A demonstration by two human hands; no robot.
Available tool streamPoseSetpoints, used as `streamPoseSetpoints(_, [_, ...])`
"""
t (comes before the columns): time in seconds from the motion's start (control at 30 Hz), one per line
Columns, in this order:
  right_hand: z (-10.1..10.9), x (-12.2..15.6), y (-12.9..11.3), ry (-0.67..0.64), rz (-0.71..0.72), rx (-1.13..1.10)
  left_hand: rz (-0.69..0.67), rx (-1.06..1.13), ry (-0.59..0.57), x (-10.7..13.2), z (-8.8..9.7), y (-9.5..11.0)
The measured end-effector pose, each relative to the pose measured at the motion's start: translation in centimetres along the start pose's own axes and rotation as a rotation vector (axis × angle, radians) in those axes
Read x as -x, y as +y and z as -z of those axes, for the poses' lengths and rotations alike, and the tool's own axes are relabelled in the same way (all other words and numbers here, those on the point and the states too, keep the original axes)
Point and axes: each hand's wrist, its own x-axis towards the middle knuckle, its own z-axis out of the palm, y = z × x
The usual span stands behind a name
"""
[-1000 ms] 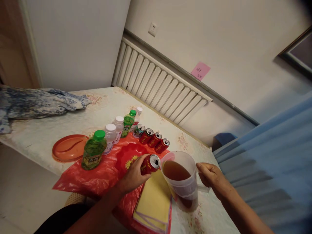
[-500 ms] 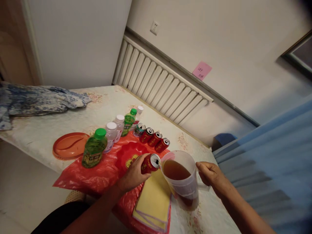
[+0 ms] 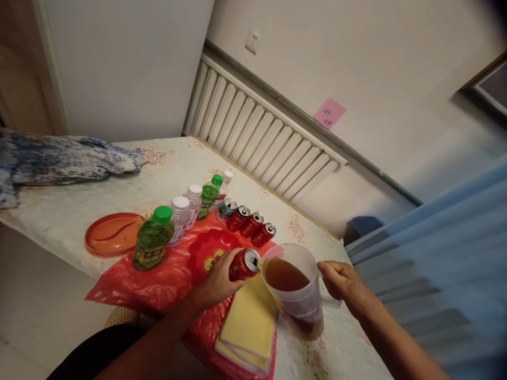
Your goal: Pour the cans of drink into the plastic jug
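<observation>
A red drink can (image 3: 240, 265) is wrapped in the fingers of my left hand (image 3: 217, 281), its open top tilted to the spout of a clear plastic pitcher (image 3: 312, 311). My right hand (image 3: 341, 282) grips the pitcher by its handle. Brown liquid (image 3: 285, 275) stands partway up inside, and the pitcher leans toward the can. Below the can, a folded yellow cloth (image 3: 250, 324) lies on red plastic sheeting (image 3: 130, 282). A red scalloped tray (image 3: 200, 252) with a yellow pattern sits behind my left hand.
Several upright cans (image 3: 251, 226) line the far side, beside a row of green-capped (image 3: 153, 240) and white-capped bottles (image 3: 179, 221). An orange lid (image 3: 113, 232) lies at the left on the flowered tablecloth (image 3: 170, 158). Farther left is a blue-and-white cloth (image 3: 75, 161). A radiator (image 3: 253, 121) backs the table.
Almost nothing differs. Both hands keep the can and the pitcher in nearly the same place, and the view has shifted very slightly.
</observation>
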Motion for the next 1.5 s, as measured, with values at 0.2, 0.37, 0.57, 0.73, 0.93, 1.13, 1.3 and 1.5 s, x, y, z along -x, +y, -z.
streamPoseSetpoints(0.2, [0.1, -0.2, 0.3, 0.000, 0.001, 0.004, 0.001, 0.003, 0.000, -0.1, -0.1, -0.1])
streamPoseSetpoints(0.37, [0.1, -0.1, -0.1, -0.008, 0.005, 0.010, -0.002, -0.006, -0.005, -0.2, -0.1, -0.1])
streamPoseSetpoints(0.57, [0.1, 0.0, -0.7, -0.007, -0.008, 0.034, -0.004, -0.012, 0.000, -0.1, -0.2, -0.1])
streamPoseSetpoints(0.73, [0.1, -0.1, -0.8, -0.009, -0.005, 0.040, -0.010, -0.015, 0.002, -0.1, -0.1, -0.1])
streamPoseSetpoints(0.93, [0.2, -0.1, -0.8, -0.014, -0.010, 0.067, -0.019, -0.016, 0.004, -0.1, -0.2, -0.3])
streamPoseSetpoints(1.13, [0.3, -0.2, -0.8, -0.025, -0.013, 0.092, 0.002, -0.028, -0.026, -0.1, 0.0, 0.0])
streamPoseSetpoints(1.3, [0.2, -0.2, -1.1, -0.029, -0.005, 0.107, -0.001, -0.032, -0.029, 0.0, -0.1, -0.1])
streamPoseSetpoints(1.5, [0.3, -0.3, -0.9, -0.031, -0.008, 0.111, -0.002, -0.041, -0.019, 0.0, -0.1, -0.2])
